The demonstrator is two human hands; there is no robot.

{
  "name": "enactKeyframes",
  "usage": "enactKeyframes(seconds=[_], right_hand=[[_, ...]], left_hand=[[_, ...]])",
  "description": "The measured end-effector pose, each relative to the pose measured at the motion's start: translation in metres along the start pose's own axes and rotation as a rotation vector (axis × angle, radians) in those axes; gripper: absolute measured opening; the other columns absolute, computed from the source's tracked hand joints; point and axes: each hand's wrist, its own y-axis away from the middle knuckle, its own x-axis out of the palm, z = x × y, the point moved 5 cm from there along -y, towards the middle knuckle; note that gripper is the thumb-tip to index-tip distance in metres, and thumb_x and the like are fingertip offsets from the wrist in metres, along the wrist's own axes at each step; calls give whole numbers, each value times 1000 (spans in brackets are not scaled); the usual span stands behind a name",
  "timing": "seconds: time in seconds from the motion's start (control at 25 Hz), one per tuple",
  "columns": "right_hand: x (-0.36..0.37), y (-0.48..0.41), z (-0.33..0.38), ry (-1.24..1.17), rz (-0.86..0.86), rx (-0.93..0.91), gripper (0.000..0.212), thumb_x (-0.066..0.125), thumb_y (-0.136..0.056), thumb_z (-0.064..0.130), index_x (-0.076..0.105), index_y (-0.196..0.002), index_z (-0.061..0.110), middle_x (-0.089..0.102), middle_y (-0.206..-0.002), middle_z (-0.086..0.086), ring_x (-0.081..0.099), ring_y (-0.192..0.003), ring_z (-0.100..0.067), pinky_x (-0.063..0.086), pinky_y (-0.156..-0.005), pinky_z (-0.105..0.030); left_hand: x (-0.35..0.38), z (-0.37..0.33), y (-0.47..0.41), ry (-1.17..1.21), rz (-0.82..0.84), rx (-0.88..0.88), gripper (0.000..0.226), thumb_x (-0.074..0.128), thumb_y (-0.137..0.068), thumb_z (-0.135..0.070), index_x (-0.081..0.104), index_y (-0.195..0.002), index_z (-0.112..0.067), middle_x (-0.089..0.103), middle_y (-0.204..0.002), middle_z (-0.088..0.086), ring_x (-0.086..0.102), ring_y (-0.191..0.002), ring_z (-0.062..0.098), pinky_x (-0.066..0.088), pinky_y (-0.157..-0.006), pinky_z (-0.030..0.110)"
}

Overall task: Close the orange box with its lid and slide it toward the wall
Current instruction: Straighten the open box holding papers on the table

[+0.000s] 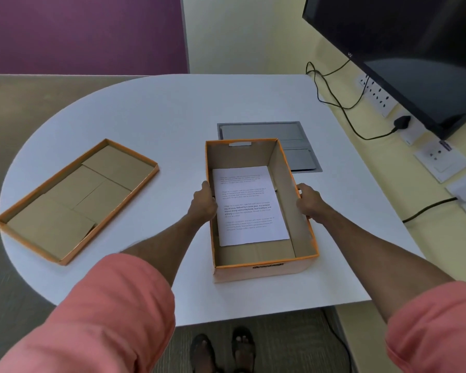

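Note:
The orange box (264,270) stands open on the white table, a little right of centre, with a printed white sheet (249,208) lying flat inside. My left hand (203,201) grips its left wall and my right hand (308,201) grips its right wall, thumbs over the rim. The orange lid (77,200) lies upside down on the table's left side, brown inside facing up, well apart from the box and from both hands.
A grey cable hatch (299,141) is set in the table (172,109) just behind the box. A black monitor (404,49) hangs at the right wall, with sockets, a plug and black cables (334,100) below it. The table's curved edge runs left.

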Motion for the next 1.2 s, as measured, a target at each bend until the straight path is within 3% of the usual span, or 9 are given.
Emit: enactKeyframes(seconds=[0.2,0.36,0.48,0.6,0.8,1.0,1.2], right_hand=[[1,-7,2,-28,20,-28,45,39,-92,-10,46,-134,4,59,-122,-24,55,-91,-29,47,-70,-34],[-2,-11,1,-23,32,-32,38,40,-92,-8,47,-128,0,59,-120,-25,60,-102,-38,52,-76,-43],[-2,-8,8,50,55,-57,38,44,-95,6,40,-132,-2,53,-129,-28,56,-106,-37,48,-83,-42],[-2,0,27,274,-62,-188,61,50,-97,27,25,-147,3,39,-146,-24,42,-132,-41,40,-106,-50],[14,17,81,542,-201,-497,70,36,-98,52,23,-152,9,28,-157,-17,24,-145,-34,21,-119,-51],[45,21,140,530,-94,-586,75,25,-97,59,10,-156,16,11,-164,-14,7,-152,-31,5,-123,-52],[77,30,214,523,-131,-721,77,27,-95,61,15,-155,14,16,-162,-15,11,-151,-32,6,-122,-52]], left_hand=[[0,-5,-4,29,-25,-20,45,45,-95,0,32,-137,-6,55,-121,20,60,-104,32,55,-88,41],[3,-10,-3,50,-15,-49,53,46,-97,-6,24,-144,-7,50,-134,20,58,-114,35,52,-90,38],[1,-13,-1,12,6,-64,59,50,-97,-18,20,-147,-6,45,-144,19,55,-122,38,51,-91,39],[-9,-17,2,-73,-36,-10,61,52,-96,-26,22,-146,-7,46,-145,18,56,-123,37,50,-94,42],[-35,-17,20,-117,-123,84,63,46,-98,-34,22,-149,-7,32,-156,14,36,-141,32,36,-111,44],[-84,5,34,-296,-180,154,58,43,-99,-36,30,-142,-1,41,-143,19,40,-133,34,36,-108,44],[-131,51,27,-436,-219,135,63,40,-98,-41,25,-147,-5,28,-156,16,28,-142,29,25,-115,46]])
